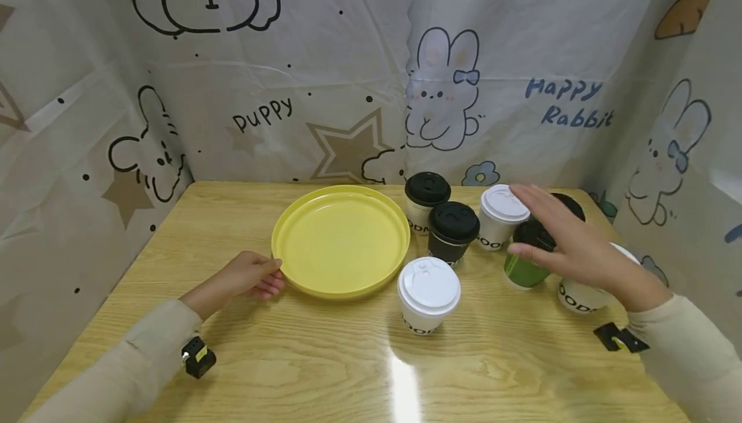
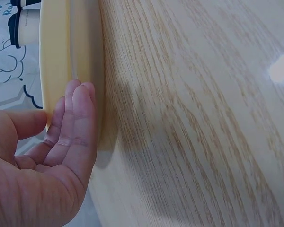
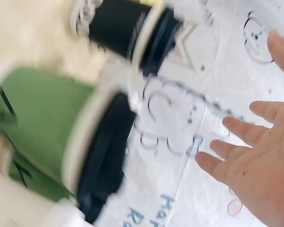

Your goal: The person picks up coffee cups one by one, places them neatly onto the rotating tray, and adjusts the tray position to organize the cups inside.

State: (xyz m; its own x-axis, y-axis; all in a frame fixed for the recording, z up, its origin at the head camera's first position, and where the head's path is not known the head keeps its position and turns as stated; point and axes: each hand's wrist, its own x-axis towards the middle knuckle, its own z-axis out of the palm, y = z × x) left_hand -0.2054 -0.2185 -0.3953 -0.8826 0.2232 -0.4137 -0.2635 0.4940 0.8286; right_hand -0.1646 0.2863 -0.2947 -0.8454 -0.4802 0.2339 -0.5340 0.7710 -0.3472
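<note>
My left hand (image 1: pixel 257 275) grips the near-left rim of a round yellow tray (image 1: pixel 342 243), thumb on the rim and fingers beneath it. In the left wrist view the tray's edge (image 2: pixel 57 56) stands off the wood beside the fingers. With fingers straight, my right hand (image 1: pixel 580 252) hovers above the paper cups on the right, holding nothing. Around it are a green cup with a black lid (image 1: pixel 524 268), a white-lidded cup (image 1: pixel 495 223) and another white cup (image 1: pixel 580 297), partly covered by the hand. The green cup (image 3: pixel 47 123) looms close in the right wrist view.
Just right of the tray stand a white cup with a black lid (image 1: pixel 426 197), a black cup (image 1: pixel 452 236) and a white-lidded cup (image 1: pixel 428 294) nearer the front. A further black lid (image 1: pixel 570 205) shows behind my right hand. Printed curtains (image 1: pixel 348 88) enclose the wooden table (image 1: pixel 301 358).
</note>
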